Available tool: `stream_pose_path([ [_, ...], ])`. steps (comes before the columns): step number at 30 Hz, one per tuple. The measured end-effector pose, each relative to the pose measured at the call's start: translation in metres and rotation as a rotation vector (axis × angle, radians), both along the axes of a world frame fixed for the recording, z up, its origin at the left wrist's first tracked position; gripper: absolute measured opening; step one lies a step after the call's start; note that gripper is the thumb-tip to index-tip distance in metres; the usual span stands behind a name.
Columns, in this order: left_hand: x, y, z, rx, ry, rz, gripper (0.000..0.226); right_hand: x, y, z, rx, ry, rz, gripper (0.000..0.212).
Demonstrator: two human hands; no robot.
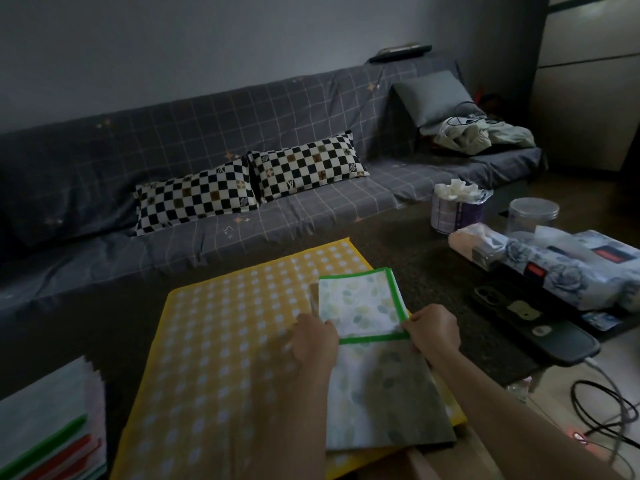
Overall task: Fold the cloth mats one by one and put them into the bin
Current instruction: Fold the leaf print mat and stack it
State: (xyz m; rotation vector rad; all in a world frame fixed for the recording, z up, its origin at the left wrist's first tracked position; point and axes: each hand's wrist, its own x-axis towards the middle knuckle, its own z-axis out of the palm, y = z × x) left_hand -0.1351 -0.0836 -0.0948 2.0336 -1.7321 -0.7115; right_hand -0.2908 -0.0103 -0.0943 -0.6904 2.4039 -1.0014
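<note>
A white leaf-print cloth mat with a green border (360, 306) lies partly folded on a larger yellow checked mat (225, 327) spread over the dark table. My left hand (313, 339) pinches the green edge at its left end. Its right end is pinched by my right hand (434, 329). The lower part of the leaf-print mat (377, 400) hangs toward me in shadow. At the bottom left stands a whitish bin (52, 420) with several folded mats showing green and red edges.
On the right of the table (408, 251) lie a phone (540, 327), wrapped packages (561, 265), a tissue pack (457, 206) and a clear jar (533, 216). Cables (602, 410) run across the floor at right. Behind the table stands a grey sofa (207, 140) with checkered pillows.
</note>
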Motion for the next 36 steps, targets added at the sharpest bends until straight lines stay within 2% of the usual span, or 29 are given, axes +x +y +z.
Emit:
stream_pose_path([
  [2, 0.0, -0.003, -0.001, -0.003, -0.017, -0.025, 0.041, -0.002, -0.002, 0.0, 0.035, -0.009, 0.023, 0.012],
  [5, 0.003, -0.003, -0.005, -0.013, 0.092, -0.025, 0.033, -0.005, -0.003, 0.001, 0.049, -0.038, 0.046, 0.009],
  [10, 0.01, 0.002, -0.014, -0.015, 0.46, 0.033, 0.026, -0.009, 0.005, 0.004, -0.09, -0.169, 0.069, 0.007],
  [15, 0.017, 0.01, -0.003, 0.076, 0.821, 0.112, 0.031, -0.013, 0.015, 0.006, -0.218, -0.355, 0.132, 0.009],
  [18, 0.023, 0.014, -0.001, 0.162, 1.012, 0.134, 0.037, -0.015, 0.024, 0.013, -0.28, -0.455, 0.167, 0.026],
  [21, 0.029, 0.019, 0.001, 0.17, 1.089, 0.112, 0.045, -0.018, 0.032, 0.021, -0.254, -0.559, 0.201, 0.037],
  [23, 0.036, 0.018, -0.002, 0.148, 1.039, 0.086, 0.049, -0.02, 0.035, 0.023, -0.244, -0.59, 0.217, 0.043],
  [25, 0.046, 0.014, -0.008, 0.103, 0.884, -0.002, 0.054, -0.02, 0.035, 0.022, -0.245, -0.558, 0.228, 0.048],
  [28, 0.056, 0.019, -0.007, 0.035, 0.613, -0.21, 0.062, -0.016, 0.04, 0.023, -0.146, -0.311, 0.345, 0.05],
  [33, 0.056, 0.033, 0.002, -0.07, 0.272, -0.401, 0.035, -0.009, 0.041, 0.019, -0.065, 0.026, 0.553, 0.025],
  [36, 0.053, 0.041, 0.0, -0.139, 0.129, -0.487, 0.029, 0.0, 0.04, 0.011, -0.076, 0.169, 0.61, 0.026],
])
